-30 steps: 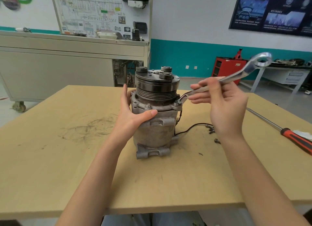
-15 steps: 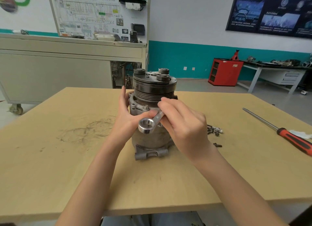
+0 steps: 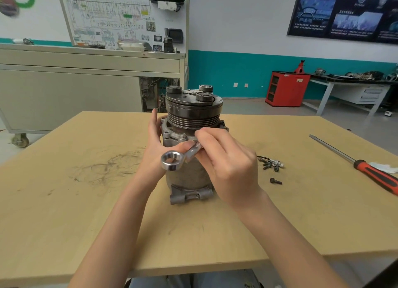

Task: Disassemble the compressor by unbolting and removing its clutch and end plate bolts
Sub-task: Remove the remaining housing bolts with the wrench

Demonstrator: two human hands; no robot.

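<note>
The left hand point(image 3: 155, 150) holds the compressor point(image 3: 187, 178) from its left side; the fingers point(image 3: 154, 124) stand upright and pressed together against the flange, and the thumb reaches across the front of the housing. The right hand point(image 3: 228, 165) comes in from the right with its back turned up; its curled fingers pinch the shank of the ring wrench point(image 3: 172, 159), whose free ring end juts left, just before the left thumb; the working end is hidden under the fingers. The compressor stands upright in the middle of the table point(image 3: 86, 212), clutch pulley point(image 3: 193, 113) on top. A second ago the wrench slanted up to the right with its ring end high; since then it has swung round to the front; the left hand has kept its hold. Loose bolts point(image 3: 271, 165) and a screwdriver point(image 3: 374, 175) lie to the right.
</note>
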